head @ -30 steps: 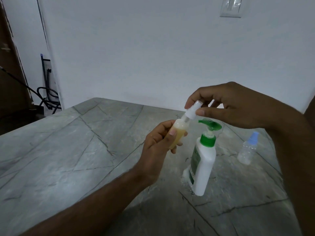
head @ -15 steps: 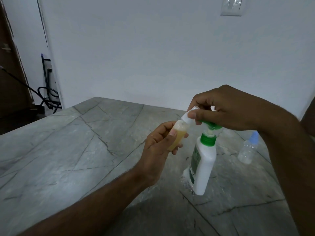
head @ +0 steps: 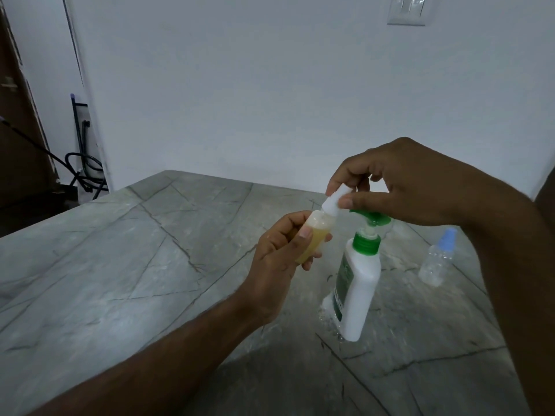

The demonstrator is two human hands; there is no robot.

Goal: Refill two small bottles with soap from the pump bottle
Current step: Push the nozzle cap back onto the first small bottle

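1. While the small bottle (head: 312, 235), part-filled with yellow soap, sits tilted above the worktop (head: 120, 265), the left hand (head: 279, 265) wraps its body, fingers curled round it.
2. White cap (head: 334, 203): at the bottle's neck, pinched by thumb and forefinger of the right hand (head: 420, 187). Risk: crooked seating or cross-threading, then leakage.
3. Pump bottle (head: 357, 283): upright on the worktop at 4 o'clock of the small bottle, its green spout just under the right hand. Risk: a knock from the wrist tips it.
4. Second small bottle (head: 437, 259), blue-capped, apparently empty: at 3 o'clock, well apart. Risk: elbow sweep.
5. Wet patch at the pump base: slipping likely.
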